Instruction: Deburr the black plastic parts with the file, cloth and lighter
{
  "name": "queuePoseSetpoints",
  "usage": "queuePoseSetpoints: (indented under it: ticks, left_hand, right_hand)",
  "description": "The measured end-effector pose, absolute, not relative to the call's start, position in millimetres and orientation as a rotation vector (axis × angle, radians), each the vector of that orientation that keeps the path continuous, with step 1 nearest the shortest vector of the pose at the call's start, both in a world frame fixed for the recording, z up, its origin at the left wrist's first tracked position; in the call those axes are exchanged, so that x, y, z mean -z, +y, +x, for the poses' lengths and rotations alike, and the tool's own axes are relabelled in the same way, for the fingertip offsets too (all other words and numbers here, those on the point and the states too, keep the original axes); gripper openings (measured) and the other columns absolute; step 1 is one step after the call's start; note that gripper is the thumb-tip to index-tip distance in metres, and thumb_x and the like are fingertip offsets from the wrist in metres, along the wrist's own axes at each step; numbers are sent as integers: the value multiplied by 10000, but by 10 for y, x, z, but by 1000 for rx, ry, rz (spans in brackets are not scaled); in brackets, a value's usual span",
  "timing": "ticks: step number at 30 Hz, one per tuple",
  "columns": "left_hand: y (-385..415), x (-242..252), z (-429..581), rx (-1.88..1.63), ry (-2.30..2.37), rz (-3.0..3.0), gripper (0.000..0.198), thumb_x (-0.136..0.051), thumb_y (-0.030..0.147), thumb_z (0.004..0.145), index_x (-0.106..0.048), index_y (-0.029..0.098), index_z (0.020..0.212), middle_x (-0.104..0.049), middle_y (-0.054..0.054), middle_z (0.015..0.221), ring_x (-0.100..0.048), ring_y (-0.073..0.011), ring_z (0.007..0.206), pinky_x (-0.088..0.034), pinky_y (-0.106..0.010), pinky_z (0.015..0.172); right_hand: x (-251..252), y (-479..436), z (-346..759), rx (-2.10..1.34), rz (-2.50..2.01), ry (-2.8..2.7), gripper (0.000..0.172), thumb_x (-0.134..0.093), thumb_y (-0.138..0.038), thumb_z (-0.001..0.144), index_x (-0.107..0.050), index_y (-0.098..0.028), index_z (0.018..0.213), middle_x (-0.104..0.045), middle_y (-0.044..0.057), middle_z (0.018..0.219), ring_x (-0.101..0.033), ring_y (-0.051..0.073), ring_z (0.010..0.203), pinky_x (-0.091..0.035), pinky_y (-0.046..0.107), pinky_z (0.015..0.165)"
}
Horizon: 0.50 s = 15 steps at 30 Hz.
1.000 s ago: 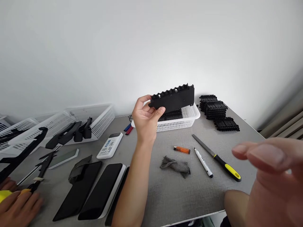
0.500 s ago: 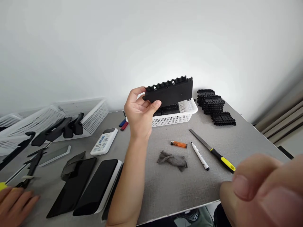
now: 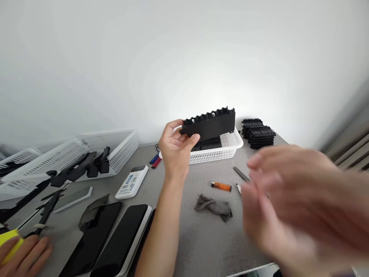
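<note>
Black panel (image 3: 213,126): raised before the white basket (image 3: 213,156), toothed edge up.
Left hand (image 3: 176,151): clamped on its left end.
Right hand (image 3: 288,200): apart from it, blurred; grip unclear.
Stacks (image 3: 261,136), basket: more black pieces (image 3: 211,144); which are done or left, unclear.

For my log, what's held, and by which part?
The left grip holds a black part by its left end, thumb on its flat face; right grip is too blurred to tell.

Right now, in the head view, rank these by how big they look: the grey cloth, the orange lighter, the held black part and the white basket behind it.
Largest to smallest:
1. White basket, though partly hidden
2. Held black part
3. Grey cloth
4. Orange lighter
</note>
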State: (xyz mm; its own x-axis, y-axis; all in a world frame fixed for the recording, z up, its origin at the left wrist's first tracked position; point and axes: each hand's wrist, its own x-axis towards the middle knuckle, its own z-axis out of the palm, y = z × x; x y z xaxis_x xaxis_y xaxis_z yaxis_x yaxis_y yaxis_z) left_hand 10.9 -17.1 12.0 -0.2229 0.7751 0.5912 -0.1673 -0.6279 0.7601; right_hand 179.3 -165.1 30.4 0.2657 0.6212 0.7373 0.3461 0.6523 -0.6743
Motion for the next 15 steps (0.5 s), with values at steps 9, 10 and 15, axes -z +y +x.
queuePoseSetpoints:
  ticks: [9, 10, 15]
  left_hand:
    - [-234, -149, 94, -1890, 730, 1375, 512, -868, 219, 615, -621, 203, 1063, -751, -46, 922, -713, -158, 798, -575, -265, 791]
    - [-240, -151, 91, -1883, 724, 1378, 513, -870, 222, 617, -624, 202, 1067, -752, -47, 921, -711, -157, 799, -574, -260, 786]
    - [-270, -154, 78, -1848, 702, 1390, 506, -870, 223, 643, -643, 205, 1094, -749, -41, 936, -699, -148, 817, -566, -251, 784]
  right_hand:
    - [-370, -672, 1717, -409, -774, -1087, 242, -645, -247, 828, -619, -272, 1067, -626, 32, 967, -599, 199, 973, -475, 383, 880]
    - [-354, -653, 1731, -434, -776, -1087, 247, -649, -257, 825, -624, -273, 1070, -625, 34, 984, -591, 199, 981, -472, 379, 878]
    - [-328, -651, 1730, -479, -773, -1095, 293, -671, -272, 821, -659, -262, 1113, -621, 14, 956, -588, 172, 947, -483, 342, 820]
